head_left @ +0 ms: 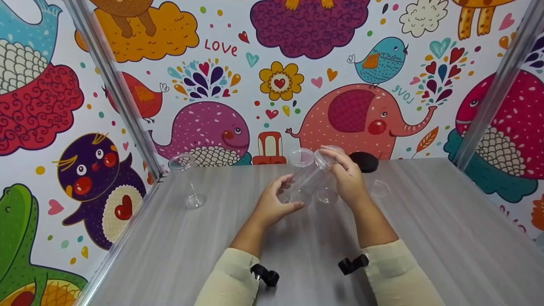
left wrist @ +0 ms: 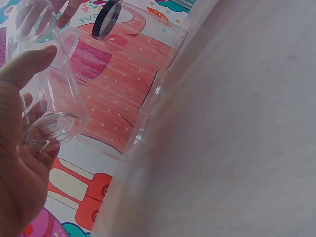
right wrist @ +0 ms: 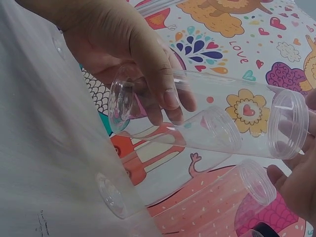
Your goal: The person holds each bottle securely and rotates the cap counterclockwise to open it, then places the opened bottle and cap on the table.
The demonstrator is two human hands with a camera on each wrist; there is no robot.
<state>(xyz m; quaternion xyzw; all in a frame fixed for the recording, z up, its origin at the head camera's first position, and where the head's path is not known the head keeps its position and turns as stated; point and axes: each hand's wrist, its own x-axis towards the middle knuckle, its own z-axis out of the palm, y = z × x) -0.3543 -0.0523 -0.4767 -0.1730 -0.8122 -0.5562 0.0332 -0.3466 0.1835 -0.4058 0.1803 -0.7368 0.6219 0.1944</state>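
Note:
Between both hands a clear plastic jar is held tilted above the table, its threaded mouth without a lid. My left hand grips it near the base, the thumb on one side and fingers on the other. At the mouth end, my right hand holds the rim, its fingers reaching over the top. Right behind stand more clear jars, one lidless jar and another with a black lid. The held jar overlaps them in the head view.
Another clear jar stands apart at the left, near the back of the grey table. A wall printed with cartoon animals rises behind the table. Metal posts frame the sides.

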